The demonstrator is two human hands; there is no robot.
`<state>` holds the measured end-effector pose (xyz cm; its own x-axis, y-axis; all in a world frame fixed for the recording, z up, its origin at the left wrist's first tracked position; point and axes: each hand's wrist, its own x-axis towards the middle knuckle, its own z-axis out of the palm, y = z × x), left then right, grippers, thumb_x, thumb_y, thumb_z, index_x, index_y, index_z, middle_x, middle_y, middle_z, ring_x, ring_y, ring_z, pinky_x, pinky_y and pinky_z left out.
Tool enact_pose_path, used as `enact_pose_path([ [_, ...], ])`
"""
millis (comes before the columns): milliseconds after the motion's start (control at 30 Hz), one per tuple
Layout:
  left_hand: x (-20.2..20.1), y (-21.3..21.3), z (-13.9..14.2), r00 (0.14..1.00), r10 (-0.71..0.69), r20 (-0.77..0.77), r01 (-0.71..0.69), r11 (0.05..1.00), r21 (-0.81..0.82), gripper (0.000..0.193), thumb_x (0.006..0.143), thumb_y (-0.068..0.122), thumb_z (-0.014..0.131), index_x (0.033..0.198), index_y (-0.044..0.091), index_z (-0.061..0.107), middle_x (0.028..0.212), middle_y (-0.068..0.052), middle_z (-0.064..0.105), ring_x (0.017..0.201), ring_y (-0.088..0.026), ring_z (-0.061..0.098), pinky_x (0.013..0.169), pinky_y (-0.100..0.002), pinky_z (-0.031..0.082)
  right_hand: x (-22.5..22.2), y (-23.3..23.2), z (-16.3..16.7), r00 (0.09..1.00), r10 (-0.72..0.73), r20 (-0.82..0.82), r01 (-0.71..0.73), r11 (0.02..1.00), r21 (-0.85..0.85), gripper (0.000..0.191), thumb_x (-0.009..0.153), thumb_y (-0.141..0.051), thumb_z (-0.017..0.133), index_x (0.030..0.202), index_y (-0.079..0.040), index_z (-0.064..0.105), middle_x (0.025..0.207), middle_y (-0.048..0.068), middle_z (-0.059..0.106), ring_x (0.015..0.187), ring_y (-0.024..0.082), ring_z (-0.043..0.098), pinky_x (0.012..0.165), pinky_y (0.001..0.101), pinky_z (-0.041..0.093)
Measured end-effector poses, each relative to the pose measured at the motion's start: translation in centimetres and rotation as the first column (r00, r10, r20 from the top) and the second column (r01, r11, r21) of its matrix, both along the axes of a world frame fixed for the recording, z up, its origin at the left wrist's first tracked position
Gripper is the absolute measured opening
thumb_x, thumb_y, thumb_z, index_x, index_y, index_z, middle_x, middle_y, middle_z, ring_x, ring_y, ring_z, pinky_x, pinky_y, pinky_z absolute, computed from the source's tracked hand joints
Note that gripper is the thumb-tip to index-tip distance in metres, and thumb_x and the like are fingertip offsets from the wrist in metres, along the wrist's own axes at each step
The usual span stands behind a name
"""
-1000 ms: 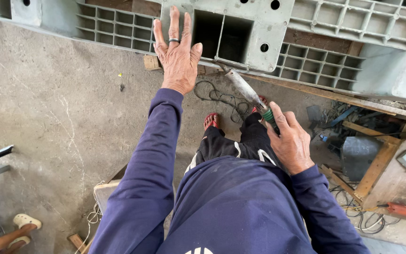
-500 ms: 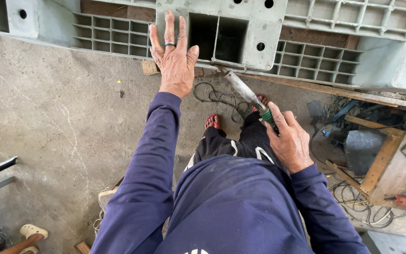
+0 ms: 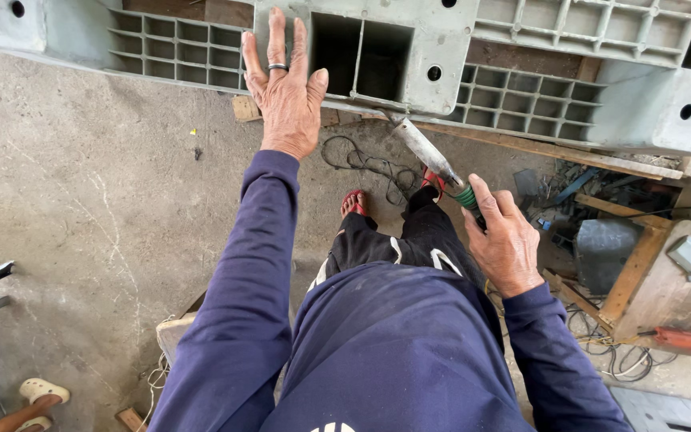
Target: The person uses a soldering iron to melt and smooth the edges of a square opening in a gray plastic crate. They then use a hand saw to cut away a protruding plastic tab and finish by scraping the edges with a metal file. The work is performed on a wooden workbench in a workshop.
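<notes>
Lower centre of frame is filled by the dark blue sleeves and torso; black trousers and a red sandal (image 3: 352, 202) are seen below on the concrete floor (image 3: 81, 200).

Right hand (image 3: 505, 240), right of centre, is closed in a fist round the green grip of a metal tool (image 3: 429, 152); blade is angled up-left, tip touching the lower edge of the grey plastic pallet (image 3: 537, 88) that runs across the top of the frame.

Left hand (image 3: 285, 88), upper centre, is laid flat and spread on the pallet's edge block, ringed finger up; pallet is judged to be steadied while the tool is worked at the joint; step looks to be in hand, not finished.

Next move would call for firm bracing by the left hand and controlled force along the blade, fingers kept apart from the tip.

Obstructions: loose black cable (image 3: 369, 164) on the floor just under the tool; wooden frame (image 3: 633, 264), scrap and an orange power tool (image 3: 685, 340) at the right edge; pale sandal (image 3: 41, 390) at lower left.
</notes>
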<state>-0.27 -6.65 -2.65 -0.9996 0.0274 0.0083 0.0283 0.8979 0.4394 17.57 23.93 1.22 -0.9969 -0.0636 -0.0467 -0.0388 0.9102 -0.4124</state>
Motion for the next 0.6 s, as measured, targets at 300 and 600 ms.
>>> enact_pose_path([
  [300,0.1,0.6,0.6,0.999,0.002,-0.047,-0.003,1.0,-0.024,0.061,0.119,0.055,0.041,0.172,0.028,0.027,0.177,0.008,0.001,0.161,-0.035,-0.012,0.133,-0.064,0.002,-0.1,2.2,0.6,1.0,0.018,-0.003,-0.018,1.0,-0.004,0.054,0.094,-0.018,0.076,0.145,-0.019,0.059,0.099,0.006,0.061,0.077,0.028,0.065,0.063,0.0416,0.053],
  [600,0.4,1.1,1.2,0.999,0.029,0.026,-0.03,1.0,0.009,0.063,0.117,0.055,0.042,0.171,0.026,0.029,0.177,0.006,0.005,0.161,-0.035,-0.009,0.131,-0.066,0.003,-0.6,5.0,1.7,0.997,0.073,-0.027,-0.073,0.997,0.026,0.055,0.093,-0.017,0.076,0.145,-0.017,0.059,0.1,0.008,0.061,0.08,0.031,0.065,0.064,0.0425,0.053],
])
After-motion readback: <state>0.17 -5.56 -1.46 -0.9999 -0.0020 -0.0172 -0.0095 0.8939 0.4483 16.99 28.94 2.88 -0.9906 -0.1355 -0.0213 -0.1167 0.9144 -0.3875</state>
